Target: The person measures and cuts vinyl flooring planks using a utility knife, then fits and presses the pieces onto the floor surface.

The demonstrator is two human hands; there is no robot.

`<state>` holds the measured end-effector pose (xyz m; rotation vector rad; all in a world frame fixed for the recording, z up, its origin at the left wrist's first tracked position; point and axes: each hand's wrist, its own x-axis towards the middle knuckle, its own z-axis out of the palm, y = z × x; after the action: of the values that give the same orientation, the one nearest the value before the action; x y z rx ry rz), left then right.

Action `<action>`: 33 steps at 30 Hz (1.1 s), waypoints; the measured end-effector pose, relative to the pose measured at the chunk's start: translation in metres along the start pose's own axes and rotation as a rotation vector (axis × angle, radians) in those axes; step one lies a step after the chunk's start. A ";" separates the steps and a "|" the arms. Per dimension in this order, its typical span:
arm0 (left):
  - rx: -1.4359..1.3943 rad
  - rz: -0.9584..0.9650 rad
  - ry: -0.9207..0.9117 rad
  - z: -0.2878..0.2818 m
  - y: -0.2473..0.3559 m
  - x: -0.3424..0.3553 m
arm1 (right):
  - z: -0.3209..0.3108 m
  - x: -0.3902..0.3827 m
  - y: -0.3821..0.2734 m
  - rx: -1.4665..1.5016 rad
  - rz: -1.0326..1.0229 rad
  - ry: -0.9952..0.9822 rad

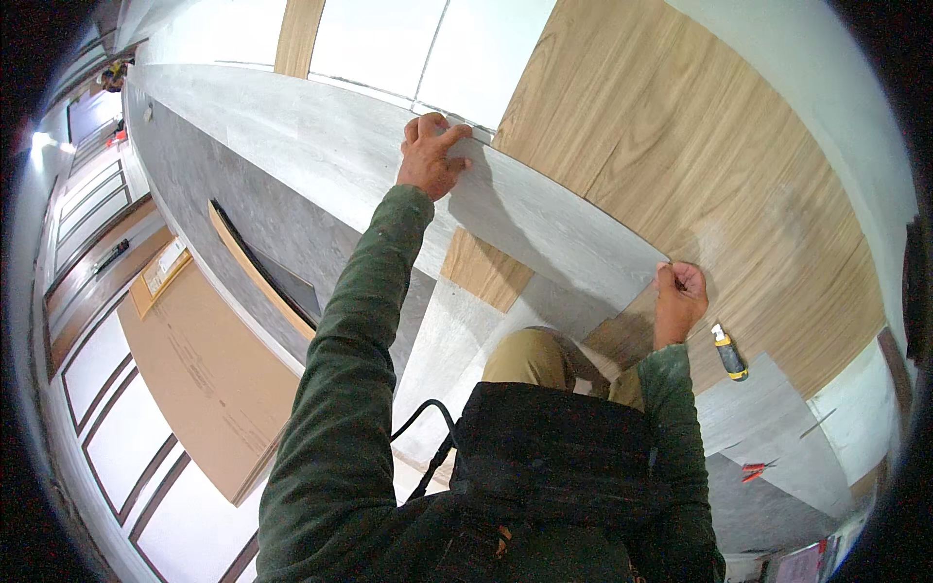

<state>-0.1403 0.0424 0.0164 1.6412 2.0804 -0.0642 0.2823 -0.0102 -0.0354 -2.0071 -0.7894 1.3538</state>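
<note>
1. The step in hand looks like lining up the long grey plank (573, 225), which lies on the floor between the hands, along the edge of the wood-look boards (632, 117) beyond them.
2. Left hand (428, 160): fingers spread, tips at the plank's far edge.
3. Right hand (682, 301): fingers curled at the plank's right end corner; whether they pinch it, I cannot tell.
4. The next move probably calls for even pressure from both hands, keeping the seam straight.
5. A yellow-and-black tool (731, 356) lies just right of the right hand.
</note>
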 end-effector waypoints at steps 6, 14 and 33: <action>0.031 0.034 0.052 0.003 0.004 0.001 | -0.002 0.003 0.010 -0.060 -0.035 0.032; -0.029 -0.006 -0.044 0.003 0.001 0.002 | -0.002 0.003 0.007 -0.053 -0.032 0.004; -0.010 -0.452 0.057 -0.018 0.014 0.001 | -0.002 0.000 -0.001 0.008 0.008 -0.005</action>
<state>-0.1335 0.0532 0.0350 1.1488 2.4522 -0.1566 0.2842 -0.0105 -0.0341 -2.0029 -0.7781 1.3646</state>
